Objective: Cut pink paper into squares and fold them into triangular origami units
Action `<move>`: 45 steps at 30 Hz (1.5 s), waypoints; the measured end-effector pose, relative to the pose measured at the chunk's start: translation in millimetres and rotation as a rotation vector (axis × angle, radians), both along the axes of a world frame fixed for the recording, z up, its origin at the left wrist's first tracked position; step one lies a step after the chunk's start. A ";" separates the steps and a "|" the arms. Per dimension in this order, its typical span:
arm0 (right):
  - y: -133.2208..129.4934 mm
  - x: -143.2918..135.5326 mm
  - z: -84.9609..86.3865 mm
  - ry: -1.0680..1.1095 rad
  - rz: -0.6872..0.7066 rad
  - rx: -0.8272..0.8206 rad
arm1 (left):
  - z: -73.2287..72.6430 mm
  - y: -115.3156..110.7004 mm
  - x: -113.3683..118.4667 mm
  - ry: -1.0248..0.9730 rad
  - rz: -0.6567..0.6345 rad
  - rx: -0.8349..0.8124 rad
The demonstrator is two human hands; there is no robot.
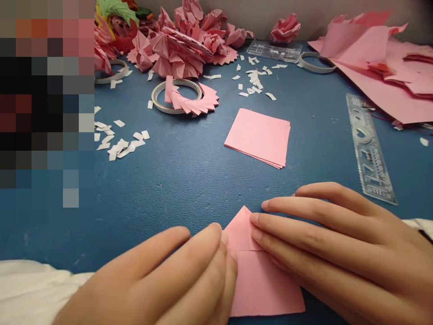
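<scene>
A sheet of pink paper (267,289) lies at the bottom centre, its far end folded into a point with two flaps that meet along a middle crease. My left hand (162,275) is closed on the paper's left edge, fingers bunched together by the left flap. From the right, my right hand (338,239) holds the right flap with its nearest fingertips, while its farther fingers stretch out above the table. The right thumb is mostly hidden below the fingers. Beyond both hands sits a small stack of pink paper squares (259,135).
A ring of folded pink pieces (196,106) rests on a tape roll (158,99). Folded pink paper flowers (179,49) stand at the back. White paper scraps (123,146) lie scattered. At right are a clear stencil ruler (370,153), another tape roll (318,67) and larger pink sheets (372,85).
</scene>
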State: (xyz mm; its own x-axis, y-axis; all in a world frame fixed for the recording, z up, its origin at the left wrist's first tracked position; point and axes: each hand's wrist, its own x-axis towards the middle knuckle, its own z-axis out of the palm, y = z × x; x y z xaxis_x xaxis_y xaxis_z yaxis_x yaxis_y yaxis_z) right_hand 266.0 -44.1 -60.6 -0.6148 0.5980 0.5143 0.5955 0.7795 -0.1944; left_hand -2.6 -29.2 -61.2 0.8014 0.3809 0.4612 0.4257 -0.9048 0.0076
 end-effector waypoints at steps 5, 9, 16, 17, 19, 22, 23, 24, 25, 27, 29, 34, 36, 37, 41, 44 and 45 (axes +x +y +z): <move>0.3 0.1 -0.7 -0.006 0.013 0.010 | 2.1 8.5 14.3 -0.059 0.003 -0.113; -3.7 -1.3 -3.0 0.045 -0.035 0.009 | 2.0 5.1 12.4 -0.045 0.023 -0.145; -11.5 -6.7 -4.4 0.004 -0.049 0.074 | 1.3 2.9 8.1 -0.023 -0.012 -0.127; -13.0 -7.5 -4.7 0.004 -0.057 0.080 | 1.4 3.1 7.7 -0.018 -0.020 -0.117; -16.2 -8.5 -5.7 0.005 -0.072 0.084 | 1.6 3.4 7.1 -0.021 -0.028 -0.101; -20.2 -9.4 -7.8 -0.011 -0.084 0.093 | 2.0 4.1 7.3 -0.021 -0.032 -0.097; -21.0 -9.8 -8.2 -0.023 -0.081 0.093 | 2.1 4.3 7.7 -0.013 -0.050 -0.102; -21.5 -10.4 -8.3 -0.031 -0.077 0.095 | 2.1 4.4 8.3 -0.058 -0.022 -0.107; -21.7 -11.1 -8.3 -0.036 -0.077 0.097 | 2.1 4.4 9.0 -0.015 -0.016 -0.118; -21.7 -12.7 -7.8 -0.042 -0.079 0.104 | 2.1 3.9 10.4 -0.055 -0.033 -0.101; -21.7 -13.6 -7.6 -0.046 -0.082 0.127 | 2.5 3.1 11.4 -0.052 -0.009 -0.136; -25.2 -9.1 -9.1 -0.112 -0.077 0.156 | 3.5 3.3 12.6 -0.044 -0.017 -0.118; -27.6 -6.4 -9.7 -0.157 -0.057 0.154 | 4.0 5.8 13.6 -0.057 -0.040 -0.098; -28.4 -5.6 -9.8 -0.175 -0.052 0.154 | 4.5 7.5 14.3 -0.061 -0.049 -0.100; -26.6 -6.5 -9.2 -0.177 -0.068 0.176 | 7.6 15.0 16.2 -0.063 -0.058 -0.134; -24.3 -9.1 -9.0 -0.161 -0.087 0.169 | 9.3 18.1 14.1 -0.056 -0.065 -0.159; -24.4 -10.0 -9.2 -0.155 -0.087 0.171 | 9.5 18.4 12.7 -0.043 -0.069 -0.178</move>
State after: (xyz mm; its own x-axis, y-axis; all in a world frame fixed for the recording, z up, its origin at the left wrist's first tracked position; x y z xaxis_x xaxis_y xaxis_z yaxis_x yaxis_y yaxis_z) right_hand 256.0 -68.5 -69.9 -0.6442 0.5647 0.5159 0.6746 0.7373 0.0352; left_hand 10.2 -10.8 -51.7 0.8094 0.4048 0.4254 0.3590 -0.9144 0.1870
